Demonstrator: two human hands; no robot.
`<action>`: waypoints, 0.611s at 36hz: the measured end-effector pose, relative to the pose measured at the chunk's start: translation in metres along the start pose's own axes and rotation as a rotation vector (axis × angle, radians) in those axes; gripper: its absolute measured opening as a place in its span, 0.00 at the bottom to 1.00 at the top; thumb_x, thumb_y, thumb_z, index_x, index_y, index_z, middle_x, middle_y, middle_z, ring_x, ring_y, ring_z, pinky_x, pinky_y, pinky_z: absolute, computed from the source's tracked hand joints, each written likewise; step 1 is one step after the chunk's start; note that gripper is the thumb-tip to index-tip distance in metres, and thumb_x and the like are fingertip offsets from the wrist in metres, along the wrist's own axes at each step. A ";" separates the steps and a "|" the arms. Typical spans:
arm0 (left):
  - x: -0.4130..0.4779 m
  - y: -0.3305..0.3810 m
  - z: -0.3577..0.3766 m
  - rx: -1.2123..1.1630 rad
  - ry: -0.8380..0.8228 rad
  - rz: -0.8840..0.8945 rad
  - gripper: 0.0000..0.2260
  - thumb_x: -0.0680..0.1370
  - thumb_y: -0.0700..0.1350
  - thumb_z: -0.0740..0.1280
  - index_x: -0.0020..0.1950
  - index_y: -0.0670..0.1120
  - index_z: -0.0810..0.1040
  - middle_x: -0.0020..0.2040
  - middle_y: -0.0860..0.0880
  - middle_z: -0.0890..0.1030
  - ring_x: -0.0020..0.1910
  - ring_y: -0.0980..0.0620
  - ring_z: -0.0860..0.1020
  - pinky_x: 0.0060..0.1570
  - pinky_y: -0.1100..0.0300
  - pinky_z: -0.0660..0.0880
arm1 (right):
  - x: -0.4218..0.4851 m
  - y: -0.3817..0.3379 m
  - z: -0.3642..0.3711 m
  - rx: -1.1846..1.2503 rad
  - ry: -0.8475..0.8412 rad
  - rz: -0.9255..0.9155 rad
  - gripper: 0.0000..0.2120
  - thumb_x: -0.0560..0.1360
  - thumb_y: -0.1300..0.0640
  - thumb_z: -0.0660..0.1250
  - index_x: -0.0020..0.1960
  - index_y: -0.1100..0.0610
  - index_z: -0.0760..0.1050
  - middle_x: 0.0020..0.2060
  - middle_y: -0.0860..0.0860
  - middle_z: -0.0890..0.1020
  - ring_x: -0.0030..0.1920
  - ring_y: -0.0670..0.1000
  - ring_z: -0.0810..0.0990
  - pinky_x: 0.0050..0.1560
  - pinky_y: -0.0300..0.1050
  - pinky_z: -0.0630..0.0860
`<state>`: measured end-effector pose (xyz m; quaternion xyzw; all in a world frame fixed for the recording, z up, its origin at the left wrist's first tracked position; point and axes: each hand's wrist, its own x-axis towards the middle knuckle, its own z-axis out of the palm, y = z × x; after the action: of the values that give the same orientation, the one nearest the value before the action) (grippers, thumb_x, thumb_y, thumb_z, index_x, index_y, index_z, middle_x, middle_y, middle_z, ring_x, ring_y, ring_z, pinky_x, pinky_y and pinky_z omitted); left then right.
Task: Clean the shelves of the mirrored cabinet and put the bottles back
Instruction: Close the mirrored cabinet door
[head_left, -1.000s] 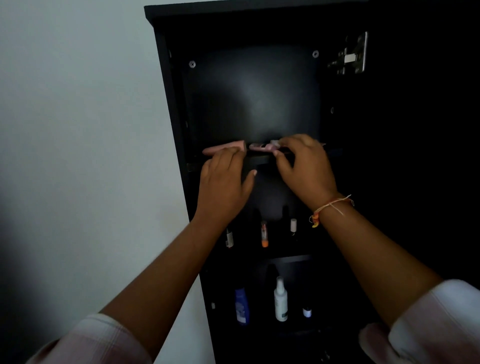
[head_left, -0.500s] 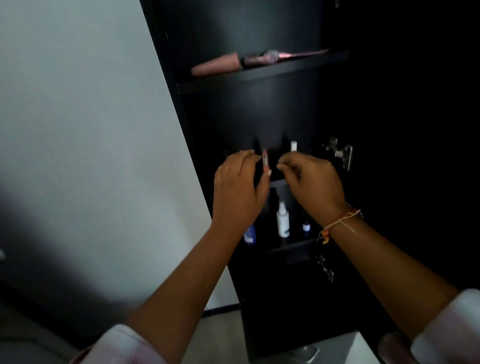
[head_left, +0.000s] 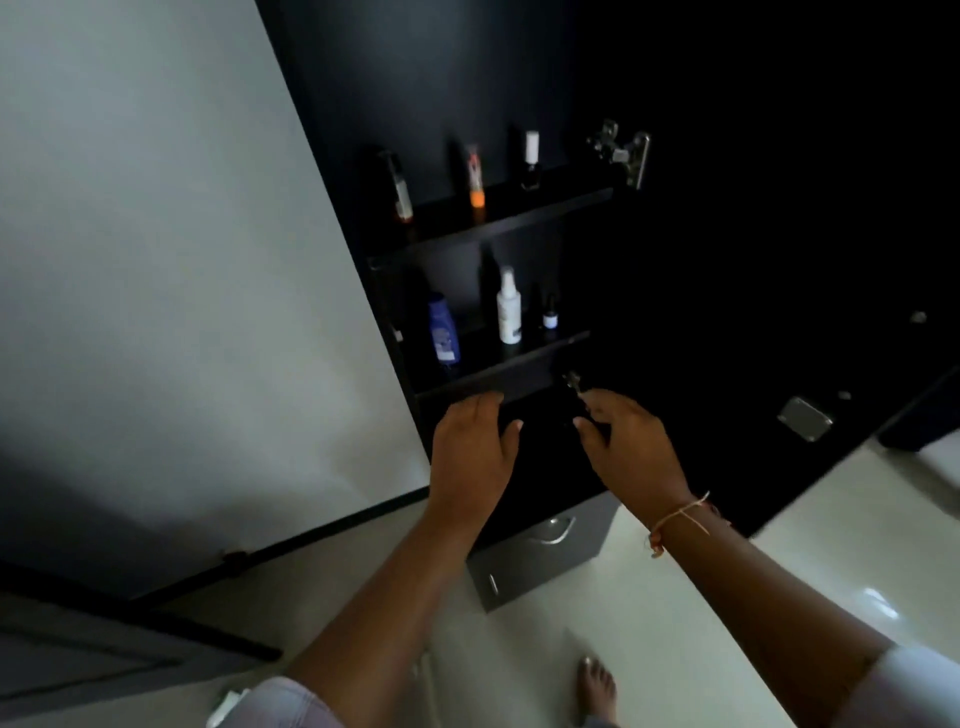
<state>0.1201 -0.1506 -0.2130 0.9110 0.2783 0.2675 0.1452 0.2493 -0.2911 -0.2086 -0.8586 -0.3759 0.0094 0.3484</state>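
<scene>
Two hands are held spread and empty below the lower shelf (head_left: 498, 366): left hand (head_left: 475, 447), right hand (head_left: 631, 441). A blue bottle (head_left: 443, 330) is seen near its left edge.

There is one view only, from the camera on my head, looking forward and down at close range. The dark cabinet (head_left: 519, 78) fills the frame from 12 to 3 o'clock, tilted by the wide lens. My left hand (head_left: 475, 452) and right hand (head_left: 631, 449) reach in near the centre. The pale wall (head_left: 156, 234) lies at 9 o'clock, the floor (head_left: 675, 623) and my foot (head_left: 597, 686) at 6 o'clock.
</scene>
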 end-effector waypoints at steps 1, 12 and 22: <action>-0.006 0.003 0.003 -0.047 -0.022 -0.024 0.12 0.78 0.50 0.65 0.58 0.45 0.77 0.50 0.47 0.82 0.51 0.46 0.79 0.51 0.52 0.77 | -0.012 0.004 -0.005 0.000 0.001 0.026 0.09 0.77 0.52 0.65 0.56 0.52 0.77 0.45 0.49 0.83 0.43 0.46 0.82 0.42 0.25 0.72; -0.047 0.048 0.025 -0.227 -0.018 -0.012 0.11 0.81 0.43 0.61 0.58 0.44 0.80 0.51 0.46 0.84 0.52 0.50 0.83 0.51 0.55 0.80 | -0.079 0.026 -0.070 -0.069 0.602 -0.046 0.16 0.77 0.61 0.65 0.64 0.63 0.71 0.61 0.61 0.71 0.63 0.59 0.69 0.64 0.48 0.67; -0.059 0.108 0.022 -0.298 0.000 -0.015 0.15 0.81 0.46 0.63 0.68 0.44 0.74 0.63 0.47 0.79 0.64 0.52 0.75 0.65 0.62 0.71 | -0.061 0.065 -0.116 0.070 0.663 0.124 0.34 0.79 0.51 0.61 0.76 0.65 0.49 0.75 0.61 0.53 0.74 0.59 0.54 0.74 0.57 0.55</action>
<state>0.1377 -0.2743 -0.2103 0.8772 0.2423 0.3047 0.2809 0.2793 -0.4302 -0.1747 -0.8238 -0.1885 -0.2360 0.4797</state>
